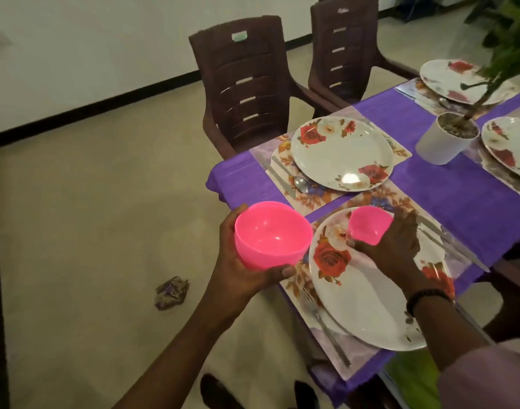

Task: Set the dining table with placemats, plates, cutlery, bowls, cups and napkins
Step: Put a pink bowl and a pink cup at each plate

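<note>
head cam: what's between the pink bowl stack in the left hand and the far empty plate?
In the head view, a spoon and knife lie on the floral placemat between the bowl stack and the far plate, beside the plate.

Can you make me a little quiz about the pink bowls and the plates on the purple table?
1. True or false: the right hand holds a pink bowl over the nearest plate.
2. What does the left hand hold? A) a stack of pink bowls B) a spoon C) a white cup
3. Fill in: the spoon beside the far plate lies on a flowered ____.

Key: 1 true. 2 A, the stack of pink bowls. 3 placemat.
</note>
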